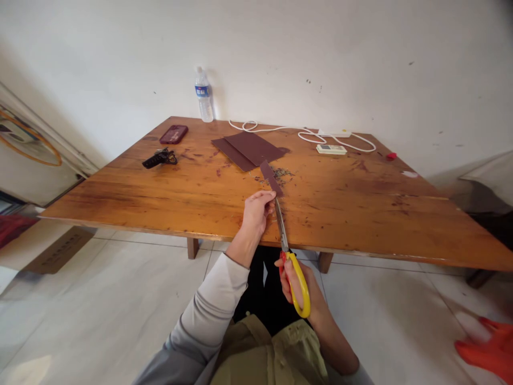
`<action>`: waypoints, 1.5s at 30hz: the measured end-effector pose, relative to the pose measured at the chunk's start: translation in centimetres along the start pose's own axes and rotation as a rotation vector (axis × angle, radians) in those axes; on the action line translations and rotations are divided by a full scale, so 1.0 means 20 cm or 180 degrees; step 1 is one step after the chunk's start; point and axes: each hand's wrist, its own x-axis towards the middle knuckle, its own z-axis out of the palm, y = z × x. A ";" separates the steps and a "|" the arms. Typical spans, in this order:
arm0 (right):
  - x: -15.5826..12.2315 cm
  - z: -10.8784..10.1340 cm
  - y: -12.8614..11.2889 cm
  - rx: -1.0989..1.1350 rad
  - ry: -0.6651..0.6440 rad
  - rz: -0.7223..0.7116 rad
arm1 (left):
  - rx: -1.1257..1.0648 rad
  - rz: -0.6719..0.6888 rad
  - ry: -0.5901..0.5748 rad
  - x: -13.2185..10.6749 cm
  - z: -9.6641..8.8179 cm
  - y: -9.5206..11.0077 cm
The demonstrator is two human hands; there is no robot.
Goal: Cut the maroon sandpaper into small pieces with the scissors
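Strip [271, 178]: dark maroon, narrow, angled above the front half of the surface, its near end pinched in the left hand, scissor blades at its near edge.
Surface [360, 214]: wide wooden top, stained, low against a white wall.
Sheets [248, 149]: two maroon, overlapping, flat just beyond the strip.
Scissors [289, 262]: yellow handles, blades running up toward the strip.
Left hand [256, 211]: fingers closed on the strip's near end.
Right hand [298, 289]: wrapped through the scissor handles, below the surface's front edge.
Bottle [204, 95]: upright at the back edge.
Phone [173, 134]: maroon, flat, back left.
Scraps [282, 172]: small, scattered beside the strip.
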 end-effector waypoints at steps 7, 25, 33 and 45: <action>0.02 0.01 0.04 0.0254 -0.0109 -0.0007 | 0.0009 -0.0001 -0.0007 0.00 0.00 0.00; 0.01 0.03 0.04 0.0219 0.0108 0.0040 | 0.0069 0.0062 -0.0008 0.01 -0.01 -0.01; -0.02 0.05 0.00 0.0103 0.0274 0.0183 | 0.0047 0.0043 0.0033 0.01 0.00 -0.01; -0.05 0.06 -0.01 0.0379 0.0297 0.0427 | -0.0063 -0.0009 0.0128 0.01 0.00 0.00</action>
